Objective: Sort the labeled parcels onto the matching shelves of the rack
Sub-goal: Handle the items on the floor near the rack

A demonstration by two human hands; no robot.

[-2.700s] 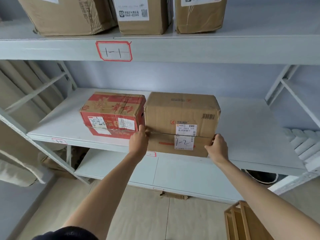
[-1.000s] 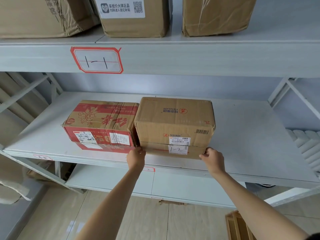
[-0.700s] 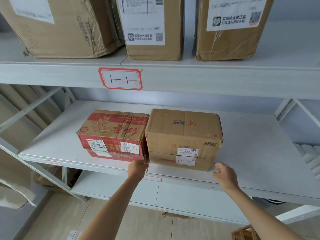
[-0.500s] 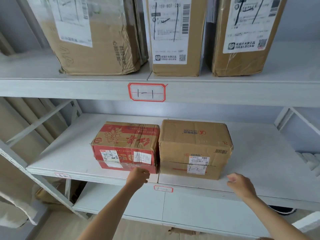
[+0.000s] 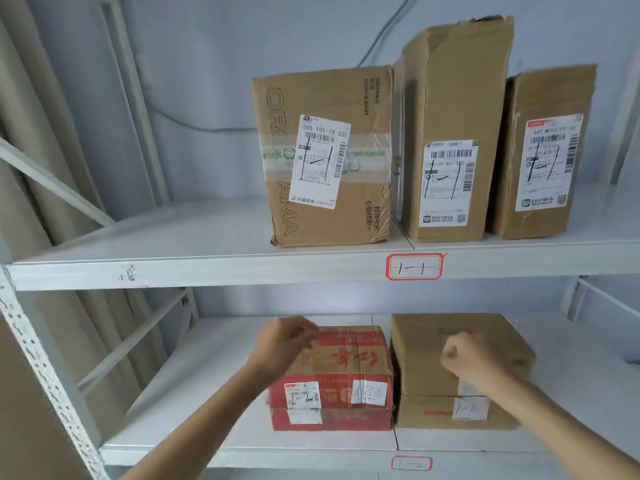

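So the biggest thing here is the grey metal rack (image 5: 207,271), two shelves in view, with a perforated upright running down the left side. The upper shelf (image 5: 173,233) has a red-framed tag reading 1-1 (image 5: 414,267) on its front edge, and three brown parcels stand upright on it toward the right: a wide ORGAMAMA box (image 5: 325,157) with a white shipping label and tape across it, a taller narrow box (image 5: 450,133) right against it with its top a bit crushed, and a third box (image 5: 543,150) just beside that one. All three labels have 1-1 scrawled on them in marker. The lower shelf (image 5: 207,410) carries a 1-2 tag (image 5: 411,463) on its edge, and two parcels sit there side by side, touching: a red printed box (image 5: 339,379) on the left and a plain brown box (image 5: 433,368) on the right with a small 1-2 sticker on its front. Both arms reach in from the bottom. The left hand (image 5: 284,344) hangs in front of the red box's top left corner, fingers loosely curled, nothing in it. The right hand (image 5: 467,358) is in front of the brown box, fingers curled into a fist, also holding nothing. Both hands are motion-blurred, so finer finger detail is hard to make out.
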